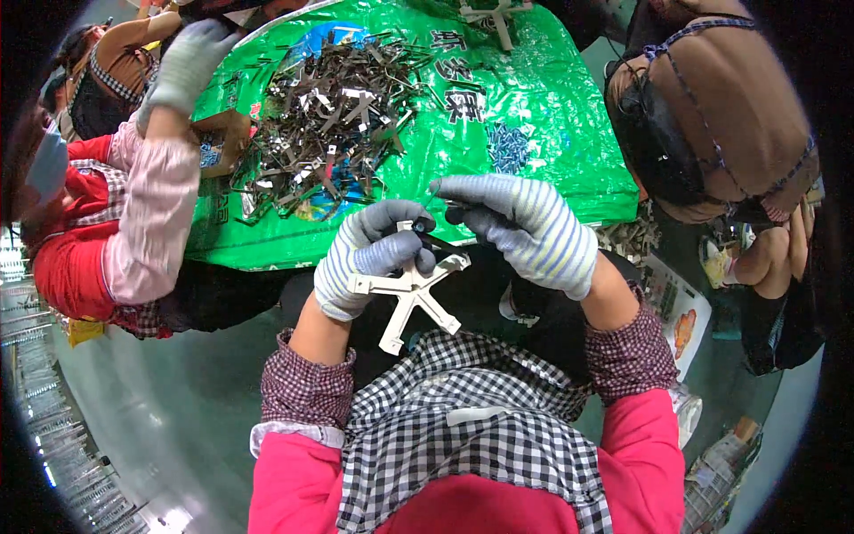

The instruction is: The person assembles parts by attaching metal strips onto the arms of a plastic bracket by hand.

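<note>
My left hand (378, 249), in a striped glove with grey fingertips, is closed around a white star-shaped plastic base (412, 289). The base has several arms spreading from a hub, and the fingers cover part of it. Close by on the right, my right hand (534, 227) wears a matching glove. Its thumb and forefinger pinch together near a small dark piece too hidden to name. Beyond both hands lies a large heap of metal strips (342, 116) on a green plastic sheet (551, 80). A small pile of blue screws (508, 148) rests to the heap's right.
At left, a co-worker's gloved hand (191, 67) is raised near a cardboard box (233, 133) holding blue screws. Another white star base (500, 18) lies at the far edge. A second person (721, 107) sits at right, and a white board (680, 311) stands below.
</note>
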A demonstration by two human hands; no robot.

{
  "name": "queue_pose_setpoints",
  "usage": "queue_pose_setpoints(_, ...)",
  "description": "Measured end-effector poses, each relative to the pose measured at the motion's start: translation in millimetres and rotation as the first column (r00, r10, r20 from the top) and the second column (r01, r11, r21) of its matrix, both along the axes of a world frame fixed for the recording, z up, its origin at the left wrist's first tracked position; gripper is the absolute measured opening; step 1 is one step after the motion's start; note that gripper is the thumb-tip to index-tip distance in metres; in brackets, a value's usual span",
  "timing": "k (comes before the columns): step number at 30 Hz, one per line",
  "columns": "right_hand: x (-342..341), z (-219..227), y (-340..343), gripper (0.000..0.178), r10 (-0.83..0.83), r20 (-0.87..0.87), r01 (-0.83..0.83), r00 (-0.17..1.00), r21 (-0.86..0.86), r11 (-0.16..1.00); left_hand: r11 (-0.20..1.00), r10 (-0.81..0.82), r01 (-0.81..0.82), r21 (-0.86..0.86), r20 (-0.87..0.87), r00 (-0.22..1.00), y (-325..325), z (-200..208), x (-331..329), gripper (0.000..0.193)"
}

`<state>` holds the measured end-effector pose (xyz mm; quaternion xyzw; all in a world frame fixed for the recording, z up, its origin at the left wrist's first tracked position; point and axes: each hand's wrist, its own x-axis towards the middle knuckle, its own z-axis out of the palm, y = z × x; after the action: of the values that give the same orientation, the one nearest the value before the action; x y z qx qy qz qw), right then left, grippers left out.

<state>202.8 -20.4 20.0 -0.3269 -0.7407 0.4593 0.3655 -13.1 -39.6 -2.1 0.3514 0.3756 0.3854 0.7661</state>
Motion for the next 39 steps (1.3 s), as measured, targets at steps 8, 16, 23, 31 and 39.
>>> queue_pose_setpoints(8,-4.9,1.1,-0.8,0.031,-0.177,0.183,0.094,0.967,0.389,0.916,0.999,0.005,-0.003,0.039,-0.056,0.998,0.8,3.7,-0.9,0.024)
queue_pose_setpoints(16,-7.2,-1.6,-1.6,0.022,-0.214,0.156,0.119,0.964,0.467,0.876,1.0,0.017,-0.017,0.018,-0.054,0.998,-2.0,-0.6,-1.4,0.025)
queue_pose_setpoints(23,-5.8,-2.3,5.7,0.022,-0.222,0.2,0.094,0.954,0.504,0.859,1.0,0.016,-0.015,0.015,-0.04,0.999,7.5,0.2,3.6,0.025)
queue_pose_setpoints(31,-7.2,8.2,-2.3,0.033,-0.277,0.364,-0.046,0.889,0.673,0.738,0.976,-0.085,0.143,0.162,-0.322,0.943,5.8,7.7,-0.1,0.03)
queue_pose_setpoints(39,-15.1,14.5,-7.7,0.026,-0.3,0.394,-0.079,0.869,0.709,0.701,0.982,-0.081,0.129,0.141,-0.306,0.949,1.2,-1.0,-1.3,0.032)
